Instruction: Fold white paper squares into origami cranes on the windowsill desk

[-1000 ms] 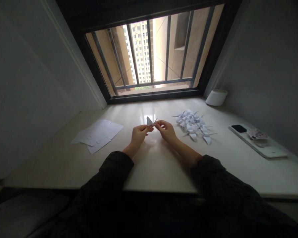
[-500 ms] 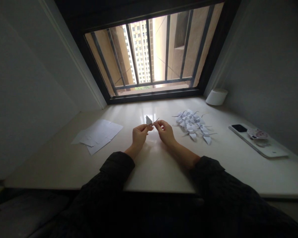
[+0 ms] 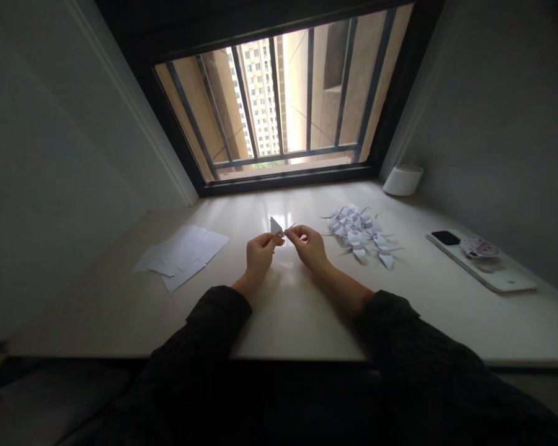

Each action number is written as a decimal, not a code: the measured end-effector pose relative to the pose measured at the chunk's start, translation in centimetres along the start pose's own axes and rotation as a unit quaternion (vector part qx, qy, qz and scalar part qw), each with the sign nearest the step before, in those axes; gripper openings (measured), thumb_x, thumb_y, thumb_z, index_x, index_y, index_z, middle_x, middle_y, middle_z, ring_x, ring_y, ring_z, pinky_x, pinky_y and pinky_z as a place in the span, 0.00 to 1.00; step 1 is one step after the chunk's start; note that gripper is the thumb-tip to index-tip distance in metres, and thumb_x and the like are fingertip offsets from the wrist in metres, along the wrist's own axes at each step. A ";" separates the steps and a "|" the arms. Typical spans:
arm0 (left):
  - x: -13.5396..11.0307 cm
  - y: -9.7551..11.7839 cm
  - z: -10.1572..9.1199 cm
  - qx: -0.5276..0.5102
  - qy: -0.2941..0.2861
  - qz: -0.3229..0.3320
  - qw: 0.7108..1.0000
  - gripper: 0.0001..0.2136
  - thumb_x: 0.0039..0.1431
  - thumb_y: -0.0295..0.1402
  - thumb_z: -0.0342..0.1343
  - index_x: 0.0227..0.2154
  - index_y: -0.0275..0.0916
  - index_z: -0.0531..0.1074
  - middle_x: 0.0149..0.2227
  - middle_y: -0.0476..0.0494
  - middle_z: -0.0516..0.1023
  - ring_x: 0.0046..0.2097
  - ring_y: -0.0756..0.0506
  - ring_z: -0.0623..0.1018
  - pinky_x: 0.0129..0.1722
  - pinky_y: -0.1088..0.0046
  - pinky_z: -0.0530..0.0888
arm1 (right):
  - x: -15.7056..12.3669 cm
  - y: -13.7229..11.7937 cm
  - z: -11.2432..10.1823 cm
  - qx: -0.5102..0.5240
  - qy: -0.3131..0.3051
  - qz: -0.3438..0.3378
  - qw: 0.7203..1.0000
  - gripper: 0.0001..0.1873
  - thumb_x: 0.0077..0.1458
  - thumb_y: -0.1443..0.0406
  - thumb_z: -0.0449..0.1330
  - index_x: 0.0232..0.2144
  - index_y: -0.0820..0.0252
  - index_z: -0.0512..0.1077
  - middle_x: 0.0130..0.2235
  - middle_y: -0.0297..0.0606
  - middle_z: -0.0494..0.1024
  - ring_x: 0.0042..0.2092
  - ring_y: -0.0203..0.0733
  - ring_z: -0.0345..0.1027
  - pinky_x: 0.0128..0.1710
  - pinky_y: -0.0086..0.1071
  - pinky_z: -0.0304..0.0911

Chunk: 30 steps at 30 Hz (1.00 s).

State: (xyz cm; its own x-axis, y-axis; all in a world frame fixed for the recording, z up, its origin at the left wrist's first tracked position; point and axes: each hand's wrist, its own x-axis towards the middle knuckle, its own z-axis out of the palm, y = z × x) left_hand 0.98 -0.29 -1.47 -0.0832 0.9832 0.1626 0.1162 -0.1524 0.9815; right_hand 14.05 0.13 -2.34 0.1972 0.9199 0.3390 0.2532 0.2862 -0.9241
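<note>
A small folded white paper crane is held just above the pale table, between both hands. My left hand pinches its lower body with closed fingers. My right hand pinches a thin pointed tip of the same crane, fingers closed. Both arms wear dark sleeves. A pile of several finished white paper cranes lies on the table a little to the right of my right hand.
Several flat white paper sheets lie at the left. A white phone with a sticker lies at the right, and a white round container stands at the back right. A barred window rises behind the table.
Both hands and the crane stay pinched together with only a slight shift to the left and towards the window. The view has shifted a little.
</note>
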 end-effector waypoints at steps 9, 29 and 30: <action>0.2 -0.1 -0.3 0.042 -0.004 0.034 0.999 0.17 0.48 0.48 0.59 0.25 0.37 0.77 0.28 0.43 0.80 0.31 0.46 0.77 0.30 0.73 0.68 | 0.3 0.0 -0.4 0.013 -0.018 -0.017 1.000 0.13 0.48 0.54 0.59 0.25 0.57 0.73 0.29 0.35 0.75 0.32 0.39 0.65 0.34 0.33 0.58; 0.6 0.5 -1.2 0.036 -0.080 0.006 0.996 0.16 0.45 0.47 0.62 0.28 0.38 0.79 0.28 0.42 0.80 0.30 0.47 0.76 0.28 0.73 0.66 | 2.2 0.1 -2.6 0.052 -0.086 -0.101 0.990 0.14 0.50 0.58 0.60 0.39 0.54 0.75 0.30 0.33 0.74 0.32 0.37 0.66 0.34 0.32 0.62; 0.6 0.5 -1.1 0.038 -0.083 0.008 0.996 0.16 0.45 0.46 0.62 0.28 0.38 0.79 0.27 0.42 0.80 0.30 0.47 0.76 0.28 0.73 0.66 | 2.3 0.1 -2.7 0.045 -0.092 -0.114 0.988 0.14 0.50 0.58 0.60 0.39 0.54 0.75 0.31 0.33 0.74 0.32 0.37 0.67 0.34 0.32 0.62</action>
State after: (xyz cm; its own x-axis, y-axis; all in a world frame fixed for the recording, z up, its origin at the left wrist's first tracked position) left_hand -0.13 0.06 -0.76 0.0831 0.9847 0.1531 0.1916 -0.1665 0.9672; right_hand 17.12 1.50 -1.16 -0.0341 0.8593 0.5104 0.1848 0.5073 -0.8417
